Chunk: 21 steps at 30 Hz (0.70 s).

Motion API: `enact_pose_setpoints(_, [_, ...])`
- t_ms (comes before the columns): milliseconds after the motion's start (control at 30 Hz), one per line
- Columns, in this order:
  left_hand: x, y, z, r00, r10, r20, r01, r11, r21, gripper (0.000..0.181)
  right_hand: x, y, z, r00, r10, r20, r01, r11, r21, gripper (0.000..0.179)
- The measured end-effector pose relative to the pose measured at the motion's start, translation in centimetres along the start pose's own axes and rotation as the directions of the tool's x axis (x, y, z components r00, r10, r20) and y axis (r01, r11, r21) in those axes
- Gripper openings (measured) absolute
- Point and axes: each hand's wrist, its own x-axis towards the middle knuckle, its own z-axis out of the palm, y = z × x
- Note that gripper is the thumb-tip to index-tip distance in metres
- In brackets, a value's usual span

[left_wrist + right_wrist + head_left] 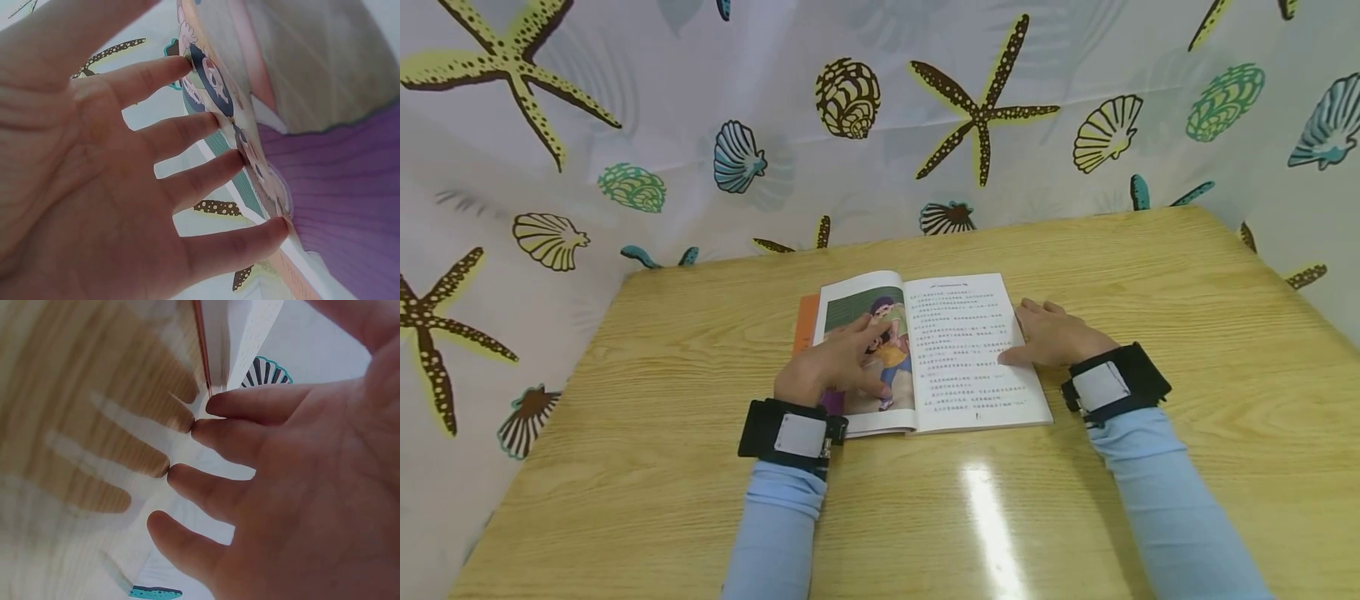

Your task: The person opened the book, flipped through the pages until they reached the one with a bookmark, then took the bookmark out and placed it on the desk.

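Note:
An open book (977,350) lies on the wooden table, with an illustrated left page and a right page of printed text. My left hand (835,364) rests over the picture page, its fingers spread and their tips on the paper in the left wrist view. At the book's right edge is my right hand (1051,335), thumb over the text page and the other fingers beside it. In the right wrist view those fingers (206,494) are straight, tips at the tabletop, the topmost right by the book's edge. An orange strip (806,321) shows beyond the left page.
The wooden table (700,350) reaches out on all sides of the book. Behind it hangs a white cloth (880,175) printed with starfish and shells. Each wrist wears a black strap (1120,382) over a light blue sleeve (1165,492).

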Motion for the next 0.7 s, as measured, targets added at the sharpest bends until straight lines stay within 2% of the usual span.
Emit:
enact_pose_setpoints(233, [0.1, 0.0, 0.0, 1.000, -0.003, 0.001, 0.003, 1.000, -0.011, 0.103, -0.2, -0.2, -0.1, 1.000, -0.012, -0.010, 0.012, 1.000, -0.013, 0.082])
enact_pose_setpoints(467, [0.0, 0.0, 0.0, 1.000, -0.006, -0.009, 0.006, 1.000, -0.016, 0.103, -0.2, -0.9, -0.3, 0.999, 0.027, -0.040, -0.030, 0.998, -0.063, 0.082])
enact_pose_setpoints(600, [0.0, 0.0, 0.0, 1.000, -0.002, -0.006, 0.002, 1.000, -0.021, 0.103, -0.2, -1.1, -0.4, 0.992, 0.023, -0.128, -0.028, 0.999, -0.036, 0.062])
enact_pose_setpoints(700, [0.0, 0.0, 0.0, 1.000, 0.002, 0.001, -0.002, 1.000, -0.025, 0.103, -0.3, -1.0, -0.5, 0.972, -0.002, -0.237, 0.009, 1.000, 0.030, 0.037])
